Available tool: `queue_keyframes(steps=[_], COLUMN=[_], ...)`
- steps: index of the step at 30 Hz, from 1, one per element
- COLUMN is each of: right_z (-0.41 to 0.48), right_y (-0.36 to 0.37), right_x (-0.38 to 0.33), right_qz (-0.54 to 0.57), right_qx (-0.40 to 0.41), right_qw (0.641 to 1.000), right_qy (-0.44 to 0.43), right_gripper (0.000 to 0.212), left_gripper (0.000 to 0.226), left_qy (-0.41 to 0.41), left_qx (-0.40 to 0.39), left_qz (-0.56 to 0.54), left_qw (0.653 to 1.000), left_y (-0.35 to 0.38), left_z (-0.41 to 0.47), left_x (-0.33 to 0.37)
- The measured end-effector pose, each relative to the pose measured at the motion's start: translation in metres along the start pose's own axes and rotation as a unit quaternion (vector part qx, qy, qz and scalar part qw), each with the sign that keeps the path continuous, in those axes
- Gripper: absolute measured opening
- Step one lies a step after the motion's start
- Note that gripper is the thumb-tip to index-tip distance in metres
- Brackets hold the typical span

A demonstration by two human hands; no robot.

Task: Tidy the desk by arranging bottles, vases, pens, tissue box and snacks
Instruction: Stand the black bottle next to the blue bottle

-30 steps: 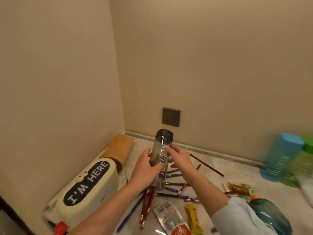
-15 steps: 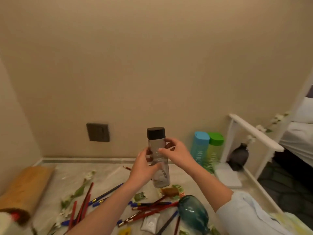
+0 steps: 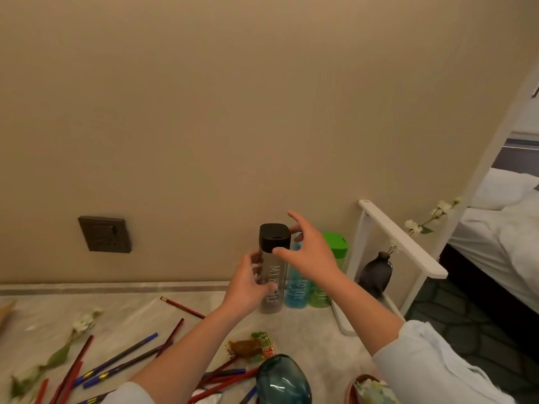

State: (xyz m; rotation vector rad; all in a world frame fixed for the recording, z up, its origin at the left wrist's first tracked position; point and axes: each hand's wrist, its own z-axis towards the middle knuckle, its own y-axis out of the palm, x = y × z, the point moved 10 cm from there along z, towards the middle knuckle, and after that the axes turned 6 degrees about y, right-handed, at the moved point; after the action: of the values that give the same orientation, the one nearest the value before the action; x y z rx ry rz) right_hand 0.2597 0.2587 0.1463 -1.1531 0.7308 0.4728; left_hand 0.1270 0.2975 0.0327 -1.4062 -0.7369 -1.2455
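Now L hand [image 3: 248, 290] grips grey bottle [image 3: 275, 274] beside blue bottle [image 3: 294, 293], prob. for a row; R hand [image 3: 312, 255] fingers [image 3: 296, 218] spread.

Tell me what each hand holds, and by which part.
The left hand grips the clear bottle around the middle of its body. The right hand is open beside the black cap, gripping nothing.

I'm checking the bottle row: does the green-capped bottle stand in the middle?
No, the blue bottle stands in the middle, between the black-capped bottle and the green-capped bottle.
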Motion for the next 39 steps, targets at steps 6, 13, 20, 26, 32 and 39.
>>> queue_keyframes(steps=[6, 13, 20, 26, 32, 39], right_z=[0.012, 0.017, 0.02, 0.019, 0.011, -0.026], right_y=[-0.005, 0.005, 0.012, 0.015, 0.016, -0.005], right_x=[0.0, 0.004, 0.009, 0.014, 0.021, 0.049], right_qz=[-0.2, -0.232, -0.226, -0.219, -0.178, -0.061], right_qx=[0.046, 0.043, 0.026, 0.024, 0.03, 0.096], right_qw=[0.976, 0.967, 0.968, 0.969, 0.975, 0.988], right_qy=[-0.07, -0.094, -0.104, -0.114, -0.129, -0.107], right_gripper=[0.046, 0.037, 0.033, 0.037, 0.047, 0.053], left_gripper=[0.073, 0.072, 0.071, 0.072, 0.078, 0.077], left_qy=[0.012, 0.023, 0.021, 0.02, -0.001, -0.006], left_qx=[-0.004, 0.002, -0.005, -0.007, -0.011, 0.003], left_qz=[-0.003, 0.022, 0.035, 0.042, 0.049, 0.064], left_qw=[1.0, 0.999, 0.999, 0.999, 0.999, 0.998], left_y=[0.019, 0.026, 0.033, 0.036, 0.035, 0.032], left_z=[0.02, 0.034, 0.039, 0.04, 0.039, 0.031], left_x=[-0.014, -0.029, -0.038, -0.037, -0.039, -0.03])
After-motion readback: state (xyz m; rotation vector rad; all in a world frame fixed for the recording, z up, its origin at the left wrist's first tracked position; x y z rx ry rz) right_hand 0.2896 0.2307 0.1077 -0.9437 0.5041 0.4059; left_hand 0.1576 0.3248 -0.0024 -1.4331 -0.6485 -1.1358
